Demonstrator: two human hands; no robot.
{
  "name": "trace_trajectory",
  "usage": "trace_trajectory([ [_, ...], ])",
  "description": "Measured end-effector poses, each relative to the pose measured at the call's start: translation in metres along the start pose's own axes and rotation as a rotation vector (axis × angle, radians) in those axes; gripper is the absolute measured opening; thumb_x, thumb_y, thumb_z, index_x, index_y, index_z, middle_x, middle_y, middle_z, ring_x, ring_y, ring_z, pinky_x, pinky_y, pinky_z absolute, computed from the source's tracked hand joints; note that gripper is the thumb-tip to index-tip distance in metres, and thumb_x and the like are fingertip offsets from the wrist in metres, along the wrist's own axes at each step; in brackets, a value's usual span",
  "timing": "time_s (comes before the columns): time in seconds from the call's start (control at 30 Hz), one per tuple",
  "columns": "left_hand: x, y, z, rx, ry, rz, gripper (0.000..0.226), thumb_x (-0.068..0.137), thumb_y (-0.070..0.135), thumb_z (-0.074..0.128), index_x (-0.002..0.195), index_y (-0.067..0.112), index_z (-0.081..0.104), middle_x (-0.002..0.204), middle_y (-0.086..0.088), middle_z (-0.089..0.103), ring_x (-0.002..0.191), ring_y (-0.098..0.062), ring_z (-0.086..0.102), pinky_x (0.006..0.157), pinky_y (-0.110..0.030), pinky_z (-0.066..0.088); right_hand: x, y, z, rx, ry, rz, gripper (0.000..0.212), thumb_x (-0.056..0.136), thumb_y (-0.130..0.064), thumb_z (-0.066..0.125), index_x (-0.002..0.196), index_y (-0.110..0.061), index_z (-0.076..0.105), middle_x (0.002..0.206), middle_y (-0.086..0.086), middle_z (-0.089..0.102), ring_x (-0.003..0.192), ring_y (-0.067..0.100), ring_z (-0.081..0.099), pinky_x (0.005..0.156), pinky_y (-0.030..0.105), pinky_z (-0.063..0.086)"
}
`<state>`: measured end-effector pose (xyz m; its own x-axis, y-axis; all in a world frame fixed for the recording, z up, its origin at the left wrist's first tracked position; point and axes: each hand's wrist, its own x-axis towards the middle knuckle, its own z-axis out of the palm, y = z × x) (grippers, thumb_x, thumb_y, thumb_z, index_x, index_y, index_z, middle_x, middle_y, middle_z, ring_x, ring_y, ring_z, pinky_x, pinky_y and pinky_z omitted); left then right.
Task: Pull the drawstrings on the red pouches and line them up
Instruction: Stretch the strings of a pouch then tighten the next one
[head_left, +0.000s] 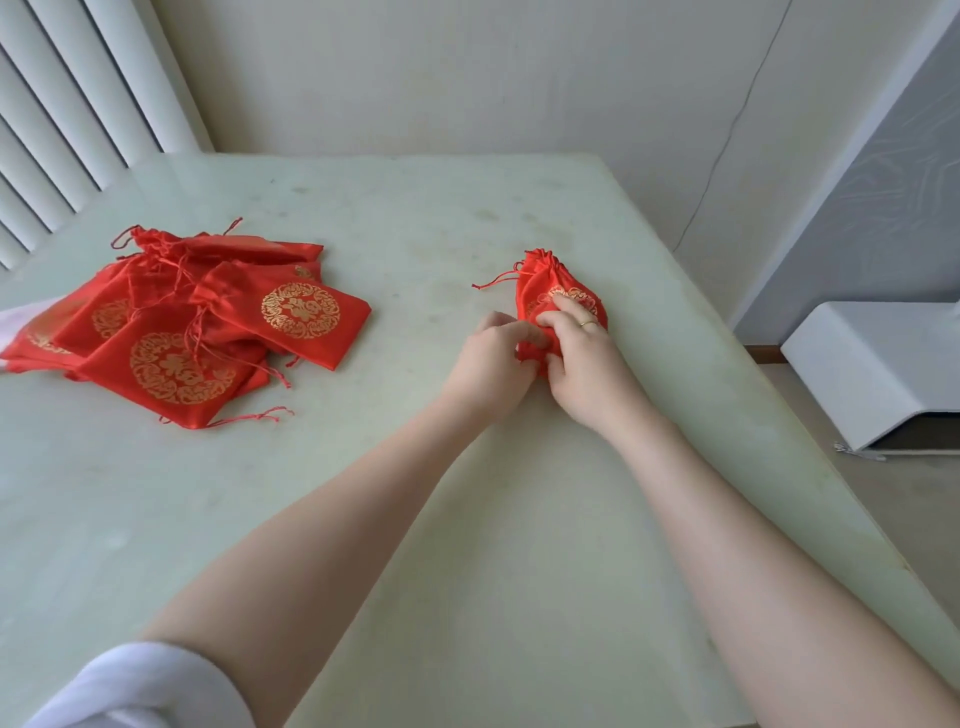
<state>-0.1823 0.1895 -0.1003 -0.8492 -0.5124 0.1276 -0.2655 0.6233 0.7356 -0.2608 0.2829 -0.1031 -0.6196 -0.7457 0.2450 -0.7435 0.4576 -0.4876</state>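
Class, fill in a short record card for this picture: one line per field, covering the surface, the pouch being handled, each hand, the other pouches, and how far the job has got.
surface: pale green table
pouch in hand: red pouch near the right edge, neck cinched, drawstring trailing left
left hand: grips the pouch's lower part
right hand: fingers curled over the pouch, ring on one finger
other pouches: loose pile at the left, overlapping, gold emblems showing
progress: no second pouch beside it yet

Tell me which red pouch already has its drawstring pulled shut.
The lone pouch on the right, held by both hands (left hand, right hand): its neck is cinched. The others lie in a loose pile on the left.
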Motion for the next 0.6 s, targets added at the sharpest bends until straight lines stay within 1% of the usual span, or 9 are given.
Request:
trace_trajectory([
  [0.1,0.002,0.001,-0.006,0.018,-0.052,0.046,0.035,0.082,-0.004,0.049,0.105,0.014,0.069,0.114,-0.011,0.052,0.097,-0.026,0.057,0.078,-0.014,0.034,0.007,-0.002,-0.002,-0.050,-0.021,-0.005,0.037,0.085,0.002,0.047,0.121,-0.006,0.053,0.154,0.012,0.020,0.142,0.026,0.020,0.112,0.028,0.019],
  [0.2,-0.004,-0.004,-0.019,-0.006,0.013,0.021,0.038,0.083,-0.005,0.044,0.104,0.014,0.068,0.113,-0.005,0.050,0.095,-0.017,0.051,0.073,-0.012,0.028,0.007,-0.018,-0.001,-0.111,0.115,0.004,0.029,0.078,0.000,0.052,0.104,-0.009,0.061,0.154,0.013,0.019,0.138,0.030,0.024,0.109,0.032,0.022],
  [0.27,-0.010,-0.016,-0.036,-0.010,0.134,-0.014,0.034,0.084,-0.002,0.046,0.105,0.014,0.067,0.118,-0.004,0.050,0.104,-0.016,0.049,0.078,-0.012,0.028,0.004,-0.035,0.003,-0.082,0.190,-0.037,0.030,0.075,0.002,0.051,0.100,-0.008,0.062,0.151,0.013,0.025,0.135,0.032,0.029,0.107,0.032,0.021],
  [0.3,-0.014,-0.026,-0.046,0.003,0.197,-0.037,0.031,0.084,0.000,0.048,0.105,0.014,0.067,0.124,-0.006,0.048,0.114,-0.019,0.047,0.086,-0.014,0.029,0.004,-0.045,0.008,-0.046,0.196,-0.064,0.030,0.074,0.004,0.049,0.100,-0.007,0.062,0.149,0.014,0.028,0.134,0.033,0.030,0.106,0.031,0.022],
  [0.37,-0.022,-0.042,-0.062,0.065,0.287,-0.108,0.030,0.085,0.005,0.051,0.110,0.015,0.065,0.143,-0.012,0.034,0.133,-0.026,0.030,0.105,-0.024,0.024,0.005,-0.062,0.016,0.021,0.145,-0.106,0.033,0.075,0.008,0.044,0.100,-0.005,0.062,0.146,0.016,0.033,0.133,0.033,0.032,0.103,0.029,0.025],
  [0.4,-0.028,-0.052,-0.072,0.102,0.322,-0.159,0.032,0.085,0.008,0.052,0.114,0.016,0.063,0.150,-0.013,0.022,0.139,-0.028,0.019,0.110,-0.029,0.018,0.008,-0.073,0.024,0.056,0.090,-0.127,0.036,0.076,0.010,0.041,0.101,-0.004,0.062,0.145,0.016,0.033,0.133,0.033,0.032,0.103,0.029,0.027],
  [0.47,-0.038,-0.065,-0.082,0.123,0.405,-0.273,0.038,0.084,0.011,0.053,0.122,0.018,0.057,0.155,-0.014,0.000,0.142,-0.030,0.002,0.115,-0.034,0.010,0.012,-0.087,0.037,0.090,-0.029,-0.145,0.038,0.079,0.011,0.038,0.105,-0.005,0.061,0.145,0.015,0.033,0.133,0.030,0.032,0.101,0.029,0.030],
  [0.53,-0.047,-0.075,-0.096,0.071,0.527,-0.421,0.045,0.082,0.012,0.051,0.126,0.019,0.052,0.155,-0.013,-0.010,0.142,-0.031,-0.001,0.116,-0.040,0.013,0.015,-0.104,0.051,0.098,-0.095,-0.154,0.038,0.081,0.009,0.041,0.111,-0.005,0.059,0.142,0.014,0.036,0.130,0.030,0.035,0.101,0.029,0.031],
  [0.6,-0.052,-0.082,-0.113,-0.063,0.594,-0.584,0.048,0.082,0.012,0.049,0.129,0.021,0.050,0.154,-0.011,-0.005,0.139,-0.030,0.005,0.112,-0.044,0.024,0.019,-0.121,0.063,0.123,-0.120,-0.169,0.038,0.081,0.008,0.045,0.114,-0.005,0.056,0.135,0.015,0.042,0.126,0.031,0.039,0.101,0.028,0.029],
])
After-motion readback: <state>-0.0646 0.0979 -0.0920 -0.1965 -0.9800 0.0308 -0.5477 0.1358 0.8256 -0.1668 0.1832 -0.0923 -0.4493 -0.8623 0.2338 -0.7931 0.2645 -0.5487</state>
